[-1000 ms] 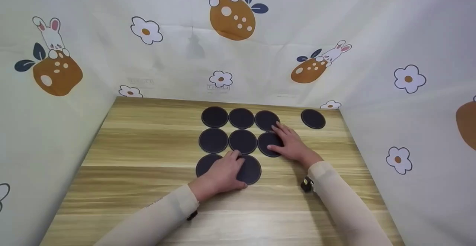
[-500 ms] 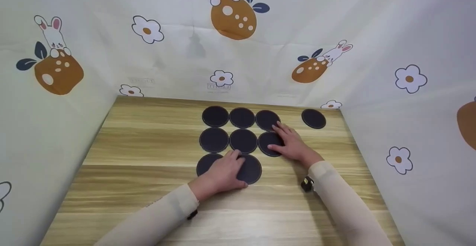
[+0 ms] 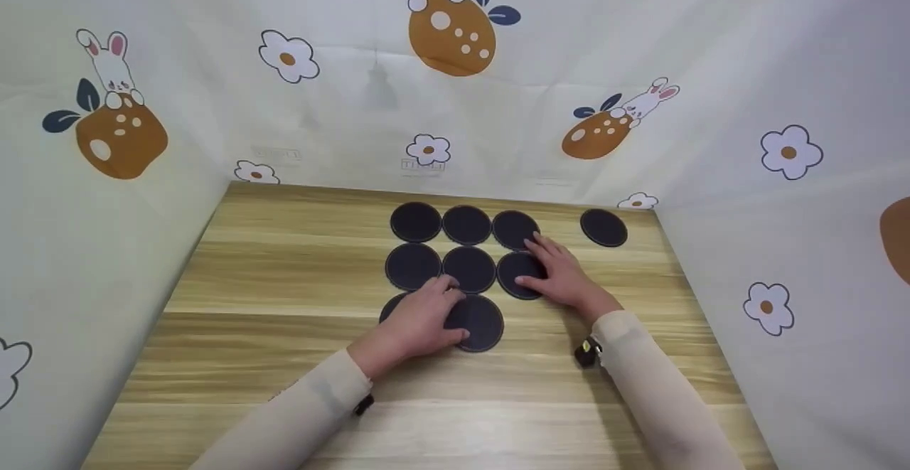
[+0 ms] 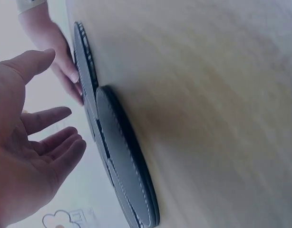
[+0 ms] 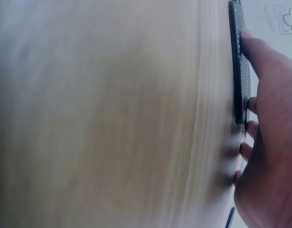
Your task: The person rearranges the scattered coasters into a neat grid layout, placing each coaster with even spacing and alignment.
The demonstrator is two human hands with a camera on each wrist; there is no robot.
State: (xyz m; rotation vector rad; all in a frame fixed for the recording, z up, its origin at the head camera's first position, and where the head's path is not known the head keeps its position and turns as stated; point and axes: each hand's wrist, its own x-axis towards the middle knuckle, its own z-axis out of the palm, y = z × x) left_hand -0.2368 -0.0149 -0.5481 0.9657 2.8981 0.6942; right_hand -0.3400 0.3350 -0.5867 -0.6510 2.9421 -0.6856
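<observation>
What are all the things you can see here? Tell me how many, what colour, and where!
Round mats: nine, dark, on the table; eight packed together in rows, one alone at the far right.
Table: one, light wood, underneath everything.
Backdrop cloth: white, with bunnies, flowers and orange shapes, around the table's back and sides.
Small dark object: one, by the right wrist.
Left hand: one, fingers straight, over the two nearest mats.
Right hand: one, fingers flat on the right-hand mats of the far and middle rows.
Sleeves: two, cream, on both arms.
</observation>
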